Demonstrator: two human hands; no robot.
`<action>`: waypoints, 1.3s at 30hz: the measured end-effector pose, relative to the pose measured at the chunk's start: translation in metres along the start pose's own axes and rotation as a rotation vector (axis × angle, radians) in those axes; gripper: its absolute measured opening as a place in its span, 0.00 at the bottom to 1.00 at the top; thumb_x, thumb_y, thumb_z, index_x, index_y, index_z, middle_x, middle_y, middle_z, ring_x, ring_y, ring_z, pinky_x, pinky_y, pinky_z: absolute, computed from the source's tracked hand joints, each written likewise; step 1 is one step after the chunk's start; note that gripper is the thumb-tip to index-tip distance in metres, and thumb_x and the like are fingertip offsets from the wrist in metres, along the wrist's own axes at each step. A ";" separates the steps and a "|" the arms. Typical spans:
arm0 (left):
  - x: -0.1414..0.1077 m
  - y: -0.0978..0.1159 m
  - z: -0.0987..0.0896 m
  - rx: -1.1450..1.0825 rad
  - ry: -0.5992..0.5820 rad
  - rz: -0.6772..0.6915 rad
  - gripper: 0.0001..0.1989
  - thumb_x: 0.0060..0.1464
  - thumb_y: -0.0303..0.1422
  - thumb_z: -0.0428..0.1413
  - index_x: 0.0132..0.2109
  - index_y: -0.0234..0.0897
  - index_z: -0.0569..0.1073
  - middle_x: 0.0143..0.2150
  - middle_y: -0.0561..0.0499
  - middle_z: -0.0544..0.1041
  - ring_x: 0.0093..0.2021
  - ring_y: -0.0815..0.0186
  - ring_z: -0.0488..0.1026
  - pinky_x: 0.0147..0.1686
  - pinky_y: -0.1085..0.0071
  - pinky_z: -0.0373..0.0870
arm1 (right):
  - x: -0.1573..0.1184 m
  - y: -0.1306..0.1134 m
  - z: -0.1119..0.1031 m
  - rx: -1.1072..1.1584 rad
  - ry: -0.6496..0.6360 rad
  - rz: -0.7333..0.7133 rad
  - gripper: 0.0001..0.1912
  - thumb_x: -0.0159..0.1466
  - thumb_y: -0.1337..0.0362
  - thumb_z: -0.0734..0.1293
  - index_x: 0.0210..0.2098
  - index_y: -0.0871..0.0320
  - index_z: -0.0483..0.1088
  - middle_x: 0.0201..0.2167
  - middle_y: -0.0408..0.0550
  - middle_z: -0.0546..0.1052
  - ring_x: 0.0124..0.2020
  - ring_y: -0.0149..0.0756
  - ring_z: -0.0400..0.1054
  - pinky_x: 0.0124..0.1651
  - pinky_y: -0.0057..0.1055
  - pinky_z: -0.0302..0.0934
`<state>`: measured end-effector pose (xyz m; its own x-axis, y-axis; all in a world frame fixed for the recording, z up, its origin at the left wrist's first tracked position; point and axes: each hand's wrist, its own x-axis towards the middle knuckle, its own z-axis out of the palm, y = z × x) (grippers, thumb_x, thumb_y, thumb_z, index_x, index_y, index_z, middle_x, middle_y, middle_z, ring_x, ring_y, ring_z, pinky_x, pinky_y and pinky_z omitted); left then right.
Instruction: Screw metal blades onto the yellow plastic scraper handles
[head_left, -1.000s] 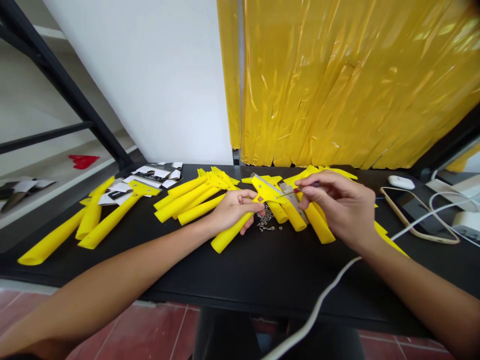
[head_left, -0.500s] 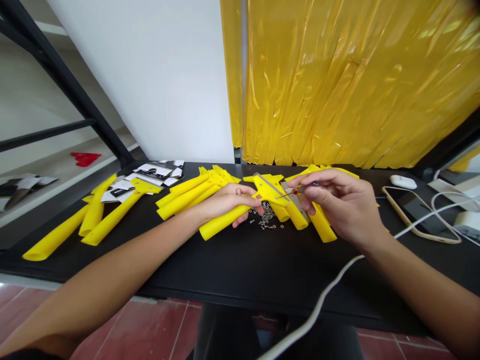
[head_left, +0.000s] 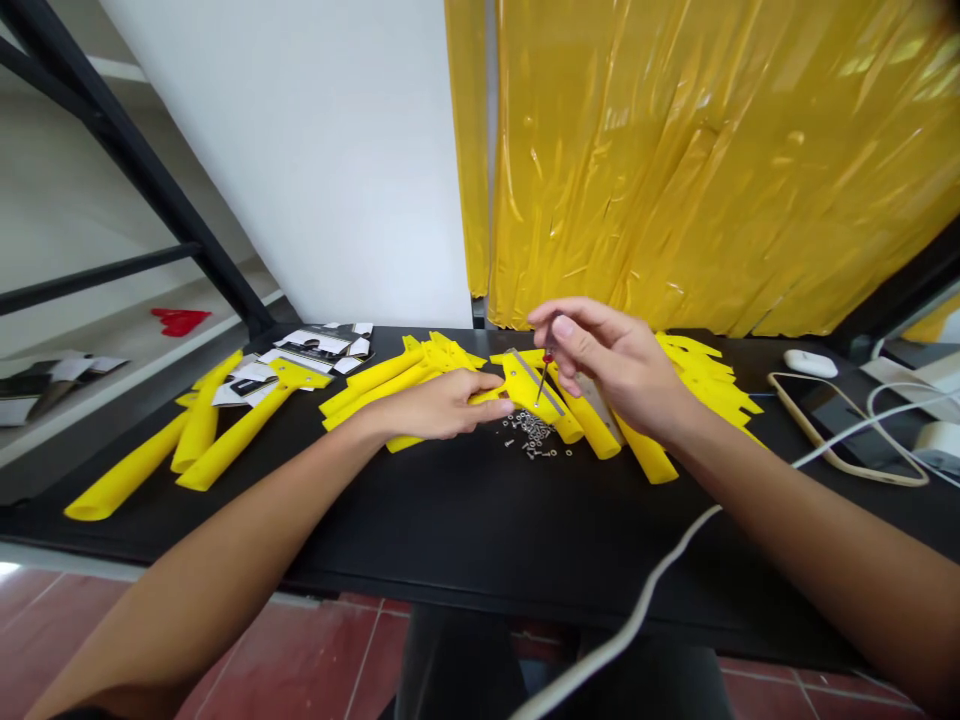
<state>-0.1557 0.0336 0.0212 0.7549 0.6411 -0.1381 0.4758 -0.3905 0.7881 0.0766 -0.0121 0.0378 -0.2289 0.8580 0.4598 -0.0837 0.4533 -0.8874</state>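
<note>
My left hand (head_left: 450, 403) is wrapped round the neck of a yellow scraper (head_left: 529, 385), whose wide head has a grey metal strip along it. In my right hand (head_left: 607, 360) is a small screwdriver (head_left: 548, 358) with a dark and red handle, held upright between the fingers. Its thin shaft points down, with the tip at a screw near the lower corner of the scraper's head. Loose screws and nuts (head_left: 534, 432) lie in a small heap on the black table just below the scraper.
More yellow scrapers (head_left: 244, 430) lie at the left, with others (head_left: 709, 385) behind my right hand. Printed papers (head_left: 326, 345) are at the back left. At the right are a phone (head_left: 847, 425), a white case (head_left: 810, 363) and a white cable (head_left: 660, 570) crossing the front edge.
The screwdriver has swung from nearly level to upright as my right hand moved left and up. My left hand has turned over, palm down, and the scraper's handle is now mostly hidden.
</note>
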 end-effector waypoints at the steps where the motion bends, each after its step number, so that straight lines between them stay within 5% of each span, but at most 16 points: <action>1: 0.001 -0.001 0.002 0.033 -0.006 0.017 0.17 0.68 0.48 0.53 0.37 0.40 0.69 0.27 0.55 0.68 0.23 0.70 0.64 0.21 0.75 0.58 | -0.003 0.004 0.001 0.031 0.038 -0.004 0.13 0.68 0.52 0.71 0.47 0.52 0.75 0.33 0.41 0.75 0.23 0.26 0.62 0.25 0.28 0.61; 6: 0.006 -0.006 0.019 0.060 0.007 0.079 0.17 0.69 0.46 0.51 0.36 0.39 0.69 0.27 0.55 0.69 0.23 0.70 0.65 0.22 0.75 0.60 | -0.024 0.016 0.001 0.020 0.238 -0.012 0.13 0.65 0.53 0.75 0.39 0.52 0.71 0.28 0.40 0.76 0.21 0.27 0.59 0.20 0.26 0.54; 13: 0.011 -0.011 0.030 -0.038 0.009 -0.047 0.19 0.69 0.50 0.49 0.38 0.40 0.66 0.28 0.55 0.68 0.19 0.72 0.65 0.15 0.75 0.62 | -0.031 0.012 0.002 0.056 0.118 0.006 0.14 0.72 0.51 0.67 0.47 0.52 0.77 0.33 0.43 0.74 0.21 0.25 0.56 0.20 0.26 0.53; 18: 0.012 -0.010 0.027 -0.053 -0.027 -0.043 0.20 0.69 0.50 0.49 0.37 0.39 0.65 0.27 0.57 0.66 0.19 0.73 0.64 0.16 0.76 0.63 | -0.034 0.009 0.005 0.055 0.195 0.009 0.15 0.63 0.57 0.77 0.40 0.53 0.68 0.28 0.40 0.77 0.19 0.25 0.59 0.20 0.23 0.54; 23: 0.012 -0.009 0.027 -0.035 -0.031 -0.038 0.19 0.70 0.49 0.49 0.38 0.39 0.66 0.29 0.56 0.67 0.20 0.73 0.65 0.16 0.76 0.64 | -0.039 0.010 0.002 0.001 0.146 -0.011 0.11 0.72 0.54 0.68 0.44 0.55 0.76 0.37 0.46 0.78 0.24 0.26 0.62 0.22 0.25 0.58; 26: 0.012 -0.010 0.027 -0.054 -0.037 -0.046 0.18 0.70 0.48 0.49 0.38 0.39 0.66 0.28 0.56 0.67 0.19 0.73 0.65 0.16 0.76 0.64 | -0.040 0.012 0.001 0.036 0.161 -0.018 0.12 0.71 0.53 0.68 0.48 0.52 0.74 0.31 0.42 0.74 0.21 0.26 0.59 0.20 0.25 0.56; 29: 0.013 -0.011 0.027 -0.055 -0.038 -0.053 0.19 0.70 0.49 0.49 0.38 0.39 0.66 0.28 0.56 0.67 0.19 0.73 0.65 0.17 0.75 0.64 | -0.039 0.013 0.001 0.018 0.215 -0.036 0.10 0.68 0.55 0.73 0.41 0.51 0.70 0.27 0.38 0.75 0.17 0.25 0.58 0.17 0.24 0.52; 34: 0.014 -0.012 0.025 -0.057 -0.064 -0.026 0.20 0.69 0.50 0.50 0.38 0.38 0.67 0.29 0.56 0.67 0.21 0.73 0.66 0.18 0.75 0.65 | -0.040 0.014 0.001 -0.080 0.214 -0.066 0.11 0.71 0.53 0.68 0.42 0.54 0.77 0.36 0.46 0.77 0.24 0.27 0.64 0.20 0.26 0.61; 39: 0.012 -0.010 0.021 -0.060 -0.138 0.007 0.19 0.69 0.49 0.52 0.37 0.38 0.67 0.28 0.56 0.67 0.21 0.73 0.67 0.20 0.74 0.66 | -0.042 0.016 0.007 -0.034 0.268 -0.081 0.11 0.73 0.51 0.66 0.45 0.51 0.71 0.30 0.42 0.74 0.24 0.30 0.67 0.20 0.26 0.63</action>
<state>-0.1417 0.0315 -0.0012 0.8148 0.5401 -0.2107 0.4459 -0.3516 0.8232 0.0783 -0.0425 0.0044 0.0422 0.8500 0.5251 -0.0572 0.5268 -0.8481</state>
